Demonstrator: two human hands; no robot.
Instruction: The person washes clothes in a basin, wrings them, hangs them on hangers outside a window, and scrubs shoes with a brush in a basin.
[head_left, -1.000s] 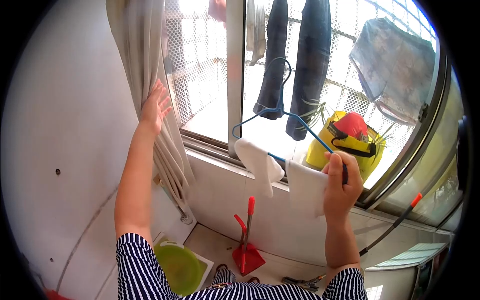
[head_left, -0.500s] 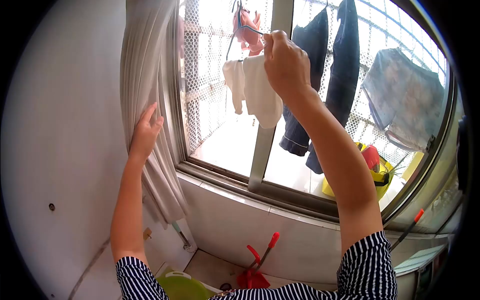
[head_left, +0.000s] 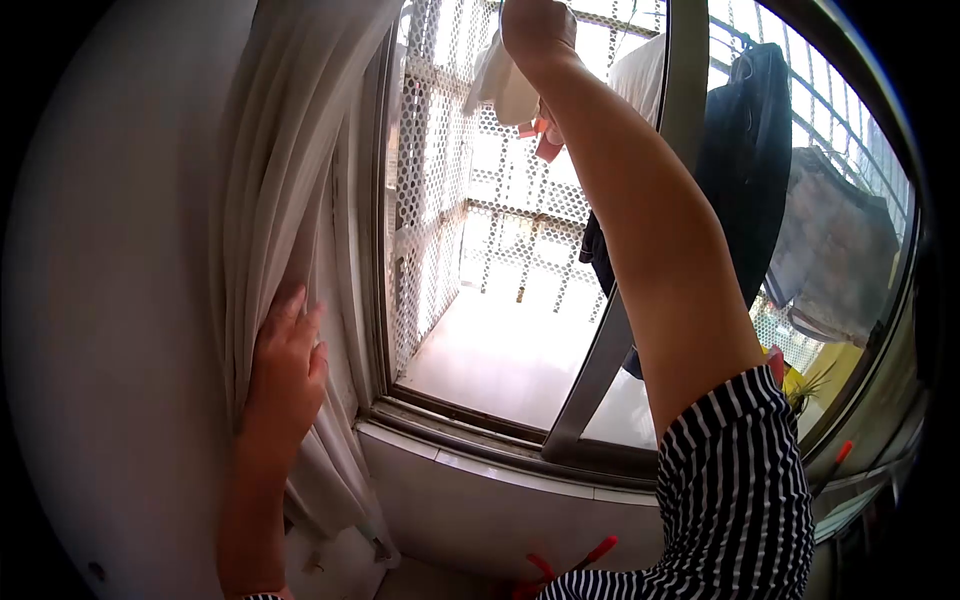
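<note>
My right hand [head_left: 540, 28] is raised high at the top edge of the view, its fingers closed. It grips a clothes hanger, now mostly hidden by the hand and the frame edge. A small white garment [head_left: 503, 85] hangs from the hanger, in the opening of the window. Flat against the beige curtain [head_left: 285, 110] lies my left hand [head_left: 290, 370], fingers extended and slightly blurred. A reddish-pink item [head_left: 548, 142] hangs farther out, partly behind my right forearm.
Dark trousers [head_left: 745, 160] and grey shorts [head_left: 838, 240] hang outside, behind the right part of the window. A metal window frame [head_left: 575, 430] and tiled sill [head_left: 480, 468] run below. Perforated metal panels [head_left: 430, 200] enclose the outside. Red-handled tools [head_left: 602, 548] stand low down.
My right hand has gone up and outward with the hanger and white garment. The view has shifted, so the curtain and my left hand appear larger and my left hand lower.
</note>
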